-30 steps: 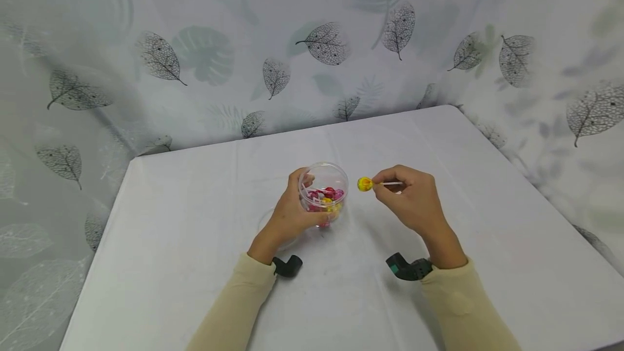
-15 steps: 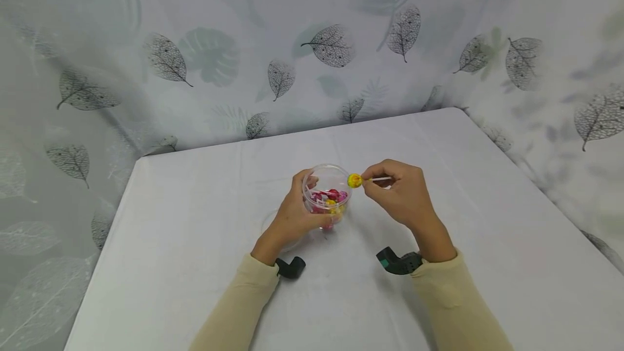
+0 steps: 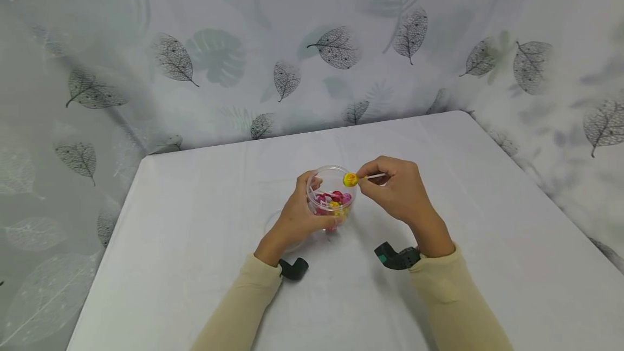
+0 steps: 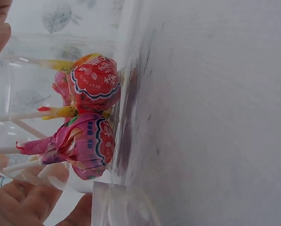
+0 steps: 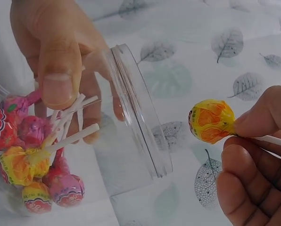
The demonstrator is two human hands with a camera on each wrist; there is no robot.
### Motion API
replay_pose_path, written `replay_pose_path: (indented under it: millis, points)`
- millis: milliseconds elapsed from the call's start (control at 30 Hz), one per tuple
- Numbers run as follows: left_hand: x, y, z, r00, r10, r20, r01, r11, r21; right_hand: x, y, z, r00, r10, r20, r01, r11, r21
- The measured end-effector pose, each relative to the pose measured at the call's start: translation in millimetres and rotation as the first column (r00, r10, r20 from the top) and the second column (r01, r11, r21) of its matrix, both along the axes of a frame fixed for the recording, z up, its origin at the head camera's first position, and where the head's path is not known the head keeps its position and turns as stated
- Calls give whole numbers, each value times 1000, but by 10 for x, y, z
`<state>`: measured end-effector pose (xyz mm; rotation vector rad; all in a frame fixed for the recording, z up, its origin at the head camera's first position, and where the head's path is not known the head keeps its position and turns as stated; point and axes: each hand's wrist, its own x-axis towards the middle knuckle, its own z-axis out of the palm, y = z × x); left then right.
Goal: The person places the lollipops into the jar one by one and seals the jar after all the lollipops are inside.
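My left hand [image 3: 297,215] grips a clear plastic jar [image 5: 138,115] around its side, thumb in front. The jar's open mouth is tilted toward my right hand [image 3: 397,188]. Thumb and fingers of that hand pinch a yellow-wrapped lollipop [image 5: 210,121] just below its round head, its white stick pointing right. In the head view the lollipop overlaps the right part of the jar's rim; the right wrist view shows it just outside the mouth. Several wrapped lollipops lie in the jar's bottom, among them a red one [image 4: 94,84] and a pink one [image 4: 86,146], with white sticks toward the opening.
A clear round lid [image 3: 270,225] lies on the white-covered table [image 3: 205,221], partly hidden behind my left hand and wrist. Leaf-patterned cloth [image 3: 219,102] hangs along the table's back and sides. Each wrist wears a black camera mount.
My right hand has moved left, carrying the yellow lollipop from beside the jar to its rim. The left hand keeps its grip on the jar, and the head view has shifted slightly.
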<state>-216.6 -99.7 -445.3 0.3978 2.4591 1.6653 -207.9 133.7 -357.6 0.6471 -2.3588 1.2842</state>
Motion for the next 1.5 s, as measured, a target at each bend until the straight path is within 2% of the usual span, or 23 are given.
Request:
replay_pose_path:
  millis: [467,700,967,1067,1267,1400,1500]
  points:
    - [-10,-21,-17,999,-18,-39,19,1000,24,-30,-54,-78,996,64,65,-66,998,15]
    - [-14,-22,-22,998,-31,-53,32,999,26,-40,-69,-119,994,91,64,-94,994,49]
    - [-12,-28,-23,998,-21,-61,21,1000,10,-20,-65,-94,995,90,39,-92,994,63]
    - [-3,-30,-16,998,-13,-58,13,1000,2,-26,-61,-92,996,82,37,-85,992,98]
    - [4,-70,45,1000,-24,-9,24,997,-67,-53,-30,-72,997,61,54,-69,984,162]
    - [21,-216,140,1000,-23,5,23,992,-123,-58,-4,-58,996,60,72,-70,985,158]
    - [61,-367,206,1000,-5,-19,0,971,-237,-59,12,-59,993,55,100,-71,984,162]
